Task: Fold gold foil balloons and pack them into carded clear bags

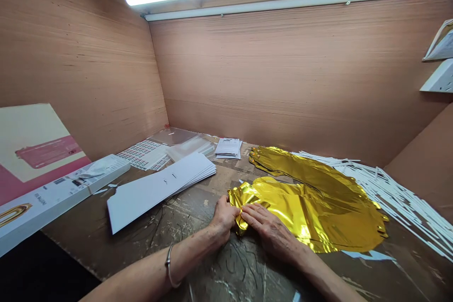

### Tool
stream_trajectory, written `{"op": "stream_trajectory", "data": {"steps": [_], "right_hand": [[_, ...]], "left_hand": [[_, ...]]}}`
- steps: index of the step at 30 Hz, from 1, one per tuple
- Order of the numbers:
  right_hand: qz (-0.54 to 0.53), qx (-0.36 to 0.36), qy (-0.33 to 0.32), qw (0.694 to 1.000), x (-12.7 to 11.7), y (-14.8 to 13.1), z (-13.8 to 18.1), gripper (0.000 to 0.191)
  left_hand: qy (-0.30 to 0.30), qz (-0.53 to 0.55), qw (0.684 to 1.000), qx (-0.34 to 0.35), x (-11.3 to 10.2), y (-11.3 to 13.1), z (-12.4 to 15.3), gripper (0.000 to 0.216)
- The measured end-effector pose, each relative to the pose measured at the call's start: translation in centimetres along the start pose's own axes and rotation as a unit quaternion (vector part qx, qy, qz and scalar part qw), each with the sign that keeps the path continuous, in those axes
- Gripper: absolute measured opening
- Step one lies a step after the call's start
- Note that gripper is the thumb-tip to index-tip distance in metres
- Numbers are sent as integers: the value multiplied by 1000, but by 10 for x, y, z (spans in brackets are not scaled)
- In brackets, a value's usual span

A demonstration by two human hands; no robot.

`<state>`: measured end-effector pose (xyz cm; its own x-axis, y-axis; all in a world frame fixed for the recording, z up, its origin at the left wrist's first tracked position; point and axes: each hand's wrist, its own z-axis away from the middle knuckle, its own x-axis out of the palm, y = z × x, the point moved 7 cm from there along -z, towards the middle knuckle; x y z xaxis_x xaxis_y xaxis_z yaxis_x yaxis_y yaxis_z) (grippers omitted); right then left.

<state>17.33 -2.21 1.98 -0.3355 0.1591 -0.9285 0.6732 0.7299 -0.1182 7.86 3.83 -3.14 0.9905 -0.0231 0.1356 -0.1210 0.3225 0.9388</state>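
Observation:
A flat gold foil balloon (318, 212) lies on the worn brown table (198, 198), on top of a stack of more gold foil (283, 163). My left hand (223, 217) pinches the balloon's crumpled left end, fingers curled on the foil. My right hand (269, 226) lies on the same end just to the right, fingers stretched out and pressing the foil down. A thin bracelet (170, 266) is on my left wrist.
A stack of white cards (159, 186) lies left of my hands. A long white box (53, 193), sticker sheets (143, 155), clear bags (177, 138) and small leaflets (228, 147) sit farther back. White straws (399, 196) are heaped at the right. Wooden walls enclose the bench.

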Motion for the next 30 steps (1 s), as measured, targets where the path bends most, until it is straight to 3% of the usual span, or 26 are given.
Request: {"op": "stream_trajectory", "data": {"steps": [4,6,8,10,12,15,17,19,25,27,30], "right_hand": [[-43,14,-7,999,-6,1,-4,40],[-59,21,-14,998,-7,1,-6,38],[-63,22,-14,998,-8,1,-7,35],[-59,21,-15,998,-7,0,-7,32],[-54,22,-15,998,-7,0,-6,31],[-52,24,-19,998,-7,1,-5,33],[-39,16,-24,999,-7,0,-4,38],[6,4,-14,1000,-7,-3,-4,42],[138,-31,-2,990,7,-23,-7,34],[129,-5,12,992,10,-21,-6,25],[42,61,80,994,4,-5,4,22]], "left_hand": [[-5,-51,999,18,-3,4,5,24],[-12,-138,988,70,-4,17,12,20],[-19,-264,951,158,-3,39,22,16],[-33,-388,881,269,3,66,33,17],[-109,-478,786,377,17,85,44,25],[-312,-557,621,456,29,76,51,43],[-382,-587,553,451,21,60,44,59],[-391,-601,544,436,10,47,31,69],[-336,-583,614,412,-5,36,16,64],[-334,-570,636,399,-6,39,18,62],[-366,-547,658,366,-9,44,21,58]]}}
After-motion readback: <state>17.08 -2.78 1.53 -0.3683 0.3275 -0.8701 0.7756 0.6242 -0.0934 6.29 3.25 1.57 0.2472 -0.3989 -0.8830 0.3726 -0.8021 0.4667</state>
